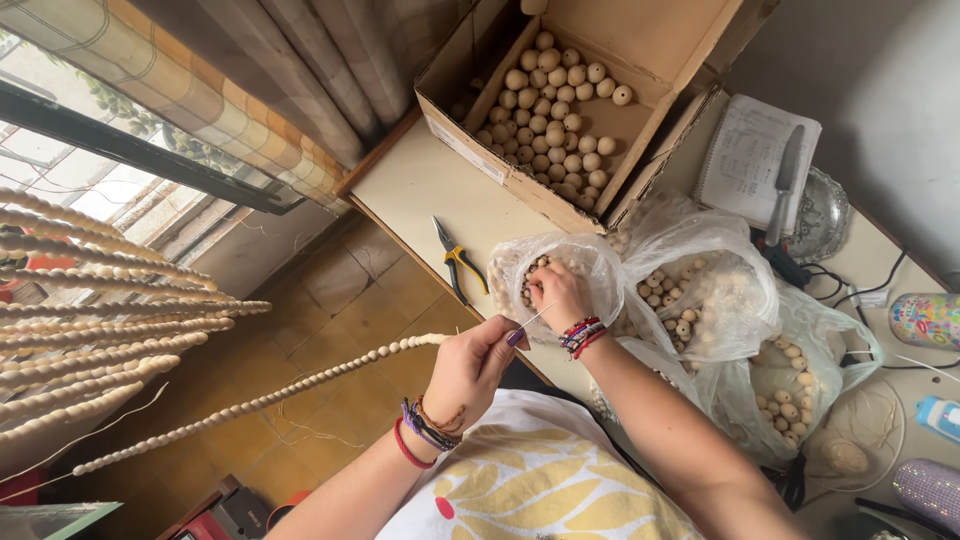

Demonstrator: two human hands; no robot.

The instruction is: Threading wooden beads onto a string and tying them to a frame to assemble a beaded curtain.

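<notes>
You work in soft daylight that comes in through the window on your left, bright and washed out there. The table is evenly lit, with faint shadows. Edges bend with wide-angle distortion, and the plastic bags show mild glare.

Pale natural wood is seen on the beads in the brown cardboard box, and the pliers are marked by yellow and black handles. The shirt is white with a yellow leaf pattern, and the curtain is checked in beige and orange. The nail on the left hand is painted purple.
</notes>
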